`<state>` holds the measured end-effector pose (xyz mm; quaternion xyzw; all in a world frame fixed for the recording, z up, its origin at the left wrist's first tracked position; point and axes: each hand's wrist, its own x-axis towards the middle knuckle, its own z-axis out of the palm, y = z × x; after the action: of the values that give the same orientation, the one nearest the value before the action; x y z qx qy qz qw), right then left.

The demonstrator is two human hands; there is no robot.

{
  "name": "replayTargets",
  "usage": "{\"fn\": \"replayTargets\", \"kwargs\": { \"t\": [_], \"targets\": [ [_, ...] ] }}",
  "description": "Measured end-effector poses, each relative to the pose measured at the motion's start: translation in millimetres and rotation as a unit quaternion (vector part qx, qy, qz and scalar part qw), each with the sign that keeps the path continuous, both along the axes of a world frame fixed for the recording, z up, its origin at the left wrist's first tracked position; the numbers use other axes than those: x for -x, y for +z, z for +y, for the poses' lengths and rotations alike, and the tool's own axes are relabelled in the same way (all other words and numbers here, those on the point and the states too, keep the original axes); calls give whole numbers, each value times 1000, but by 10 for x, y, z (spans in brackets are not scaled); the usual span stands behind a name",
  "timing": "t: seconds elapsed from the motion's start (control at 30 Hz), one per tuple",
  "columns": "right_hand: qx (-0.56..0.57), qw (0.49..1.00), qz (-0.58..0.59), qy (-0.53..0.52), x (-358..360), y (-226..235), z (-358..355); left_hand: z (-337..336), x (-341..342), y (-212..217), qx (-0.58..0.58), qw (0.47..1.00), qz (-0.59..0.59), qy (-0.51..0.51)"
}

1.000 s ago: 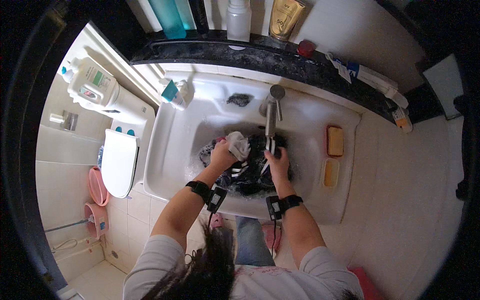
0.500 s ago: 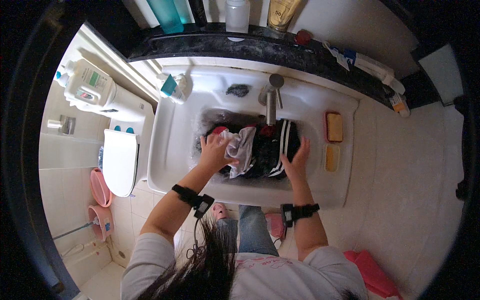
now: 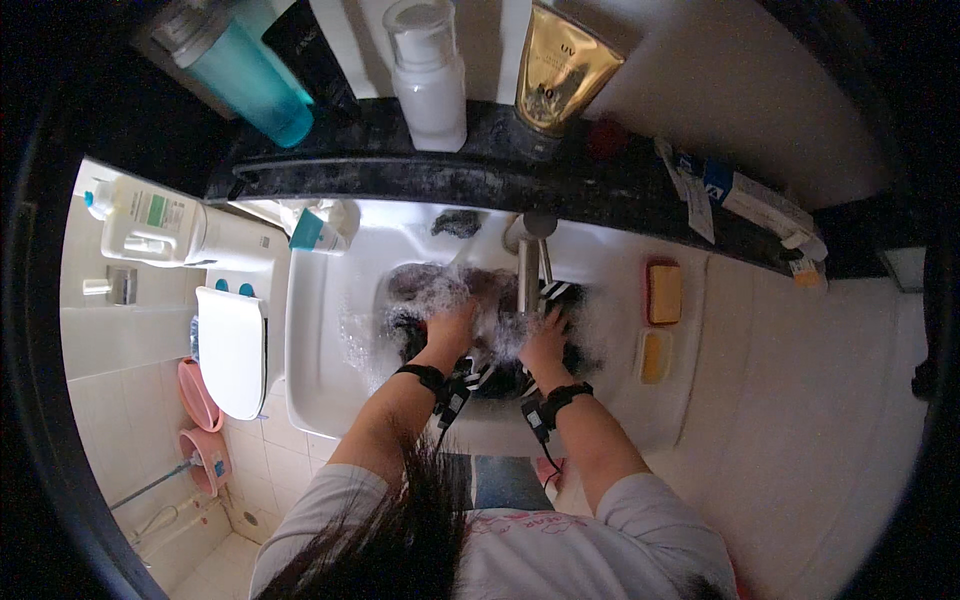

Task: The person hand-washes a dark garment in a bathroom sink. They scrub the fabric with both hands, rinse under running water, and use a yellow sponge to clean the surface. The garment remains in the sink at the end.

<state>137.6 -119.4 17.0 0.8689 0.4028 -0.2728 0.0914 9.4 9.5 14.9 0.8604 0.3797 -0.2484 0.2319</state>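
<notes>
Hands meet in a white sink (image 3: 320,360), seen from my head camera looking straight down. My left hand (image 3: 452,330) and right hand (image 3: 545,335) are side by side, pressed down into dark laundry (image 3: 500,330) that lies soaked and sudsy in the basin. Foam hides the fingers, so I cannot tell whether either hand is gripping the cloth or lying flat on it. A black band with a trailing wire sits on each wrist.

A steel tap (image 3: 528,262) juts out just beyond the right hand, its spout over the cloth between my hands. I judge that a hard push on the wet bundle could send soapy water over the near rim onto my clothes. The wires at the wrists hang close to the water and could get wet. A knuckle could also knock the tap when lifted.

Right of the right hand, two soap bars (image 3: 660,320) rest on the sink ledge. Beyond the hands, a dark shelf (image 3: 400,170) carries a teal bottle (image 3: 245,85), a white pump bottle (image 3: 428,75) and a gold tube (image 3: 560,65). Left of the left hand stands a white toilet (image 3: 232,350), with pink basins (image 3: 200,420) on the pale tiled floor. The room is a small bathroom.
</notes>
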Motion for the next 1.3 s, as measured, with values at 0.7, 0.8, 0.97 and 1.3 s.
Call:
{"fn": "replayTargets", "kwargs": {
  "t": [0.7, 0.8, 0.97, 1.3],
  "targets": [
    [-509, 725, 310, -344, -58, 155, -446, -134, 293, 385, -74, 973, -204, 81],
    [-558, 632, 409, -348, 97, 303, -671, -284, 498, 605, -62, 956, -284, 42],
    [-461, 836, 168, -244, 154, 481, -950, -658, 783, 817, -157, 923, -345, -71],
    [-126, 989, 39, -62, -209, 396, -400, -485, 462, 627, -90, 989, -113, 17]
  ]
}}
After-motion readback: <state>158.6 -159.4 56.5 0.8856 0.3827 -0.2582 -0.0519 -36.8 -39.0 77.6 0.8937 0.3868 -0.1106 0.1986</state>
